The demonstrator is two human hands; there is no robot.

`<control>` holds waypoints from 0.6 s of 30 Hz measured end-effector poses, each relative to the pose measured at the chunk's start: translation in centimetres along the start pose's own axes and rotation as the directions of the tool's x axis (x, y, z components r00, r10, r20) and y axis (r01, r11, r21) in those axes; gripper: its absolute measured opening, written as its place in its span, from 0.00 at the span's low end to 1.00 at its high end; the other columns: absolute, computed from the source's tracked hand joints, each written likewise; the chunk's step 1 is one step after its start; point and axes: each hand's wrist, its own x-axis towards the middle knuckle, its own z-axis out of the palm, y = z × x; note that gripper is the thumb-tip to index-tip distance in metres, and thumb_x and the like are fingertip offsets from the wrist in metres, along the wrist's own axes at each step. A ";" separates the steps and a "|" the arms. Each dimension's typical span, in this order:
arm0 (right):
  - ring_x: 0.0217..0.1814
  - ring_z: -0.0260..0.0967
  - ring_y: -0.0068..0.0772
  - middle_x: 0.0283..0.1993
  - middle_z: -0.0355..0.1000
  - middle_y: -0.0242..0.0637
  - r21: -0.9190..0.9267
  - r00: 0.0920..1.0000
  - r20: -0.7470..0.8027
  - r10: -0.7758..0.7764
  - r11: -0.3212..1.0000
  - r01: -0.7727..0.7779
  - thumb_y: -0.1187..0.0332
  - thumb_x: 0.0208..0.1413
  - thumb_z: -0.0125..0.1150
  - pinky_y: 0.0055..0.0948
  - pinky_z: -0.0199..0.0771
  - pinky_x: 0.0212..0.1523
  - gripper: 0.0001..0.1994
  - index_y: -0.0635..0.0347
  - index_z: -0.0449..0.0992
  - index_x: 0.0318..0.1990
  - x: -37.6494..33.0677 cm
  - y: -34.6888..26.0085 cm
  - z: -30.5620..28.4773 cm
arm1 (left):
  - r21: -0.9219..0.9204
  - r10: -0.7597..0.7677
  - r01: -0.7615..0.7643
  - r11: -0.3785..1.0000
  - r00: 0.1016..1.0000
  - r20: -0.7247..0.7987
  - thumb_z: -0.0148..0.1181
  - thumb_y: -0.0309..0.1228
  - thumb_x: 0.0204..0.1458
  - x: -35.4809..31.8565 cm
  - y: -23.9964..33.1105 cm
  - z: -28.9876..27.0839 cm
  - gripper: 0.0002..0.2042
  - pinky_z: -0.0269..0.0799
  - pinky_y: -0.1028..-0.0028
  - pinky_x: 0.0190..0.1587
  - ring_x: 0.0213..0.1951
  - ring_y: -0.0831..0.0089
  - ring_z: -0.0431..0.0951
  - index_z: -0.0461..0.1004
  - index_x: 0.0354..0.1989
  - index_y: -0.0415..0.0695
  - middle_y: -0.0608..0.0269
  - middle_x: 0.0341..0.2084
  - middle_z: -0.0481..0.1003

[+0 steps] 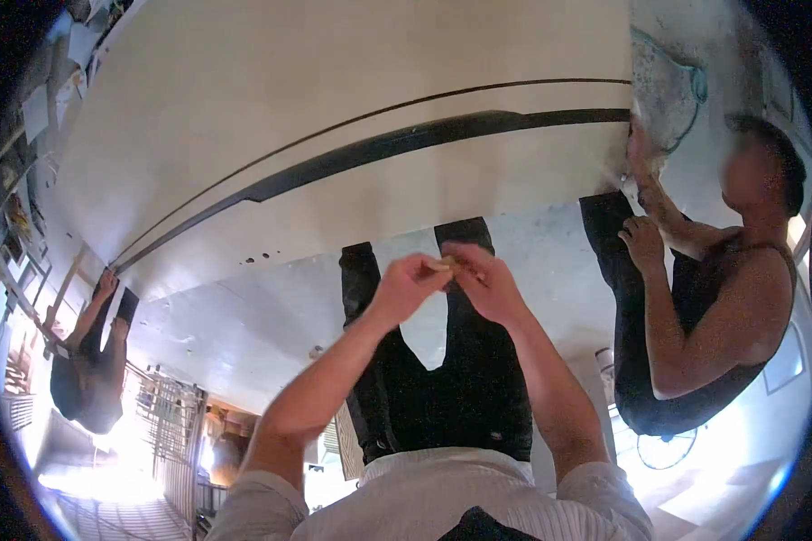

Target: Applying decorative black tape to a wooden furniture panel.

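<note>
Hands pinching small tan item [444, 264], identity unclear

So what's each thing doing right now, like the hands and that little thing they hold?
Left hand: raised, fingers pinched on the small tan piece.
Right hand: raised, fingers closed on the same piece.
Small tan piece: held between both hands, too small to identify.
Large white panel: big and pale, a dark strip along it.
Co-worker's hands: resting against the panel's edge.

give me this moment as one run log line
left hand pinching small tan piece | right hand on same piece | both raised before large pale panel | co-worker's hands at panel's right end
</note>
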 end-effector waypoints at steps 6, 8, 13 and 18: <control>0.41 0.75 0.32 0.41 0.77 0.40 -0.016 0.998 0.015 0.060 0.998 -0.059 0.68 0.59 0.62 0.31 0.75 0.43 0.09 0.62 0.78 0.43 -0.3 1.9 3.0 | -0.391 -0.349 0.341 0.855 0.936 0.052 0.63 0.33 0.58 -2.4 -3.2 -1.0 0.13 0.71 0.76 0.35 0.32 0.76 0.78 0.76 0.41 0.34 0.59 0.34 0.80; 0.40 0.76 0.31 0.39 0.77 0.40 -0.078 0.993 0.003 0.118 0.990 -0.118 0.67 0.58 0.64 0.31 0.75 0.42 0.09 0.62 0.78 0.41 0.1 1.2 3.1 | -0.422 -0.292 0.296 0.857 0.953 0.077 0.62 0.33 0.59 -2.1 -3.6 -1.9 0.13 0.72 0.76 0.35 0.33 0.75 0.79 0.75 0.44 0.35 0.58 0.35 0.81; 0.30 0.72 0.21 0.28 0.77 0.34 -0.378 0.994 -0.082 -0.069 0.925 0.033 0.72 0.55 0.67 0.24 0.73 0.34 0.05 0.63 0.78 0.34 3.5 -0.1 4.0 | -0.305 -0.107 0.099 0.947 0.994 -0.009 0.63 0.31 0.57 -3.6 -3.5 -3.9 0.12 0.75 0.74 0.40 0.36 0.76 0.80 0.75 0.46 0.37 0.60 0.37 0.81; 0.35 0.76 0.34 0.33 0.77 0.41 -0.663 0.992 -0.028 -0.121 0.745 0.073 0.69 0.51 0.67 0.31 0.75 0.39 0.06 0.62 0.80 0.34 9.4 -0.6 1.1 | -0.123 -0.192 0.173 0.977 0.967 -0.169 0.65 0.39 0.56 -8.1 -9.0 -5.5 0.20 0.76 0.69 0.47 0.40 0.70 0.80 0.75 0.51 0.38 0.56 0.38 0.81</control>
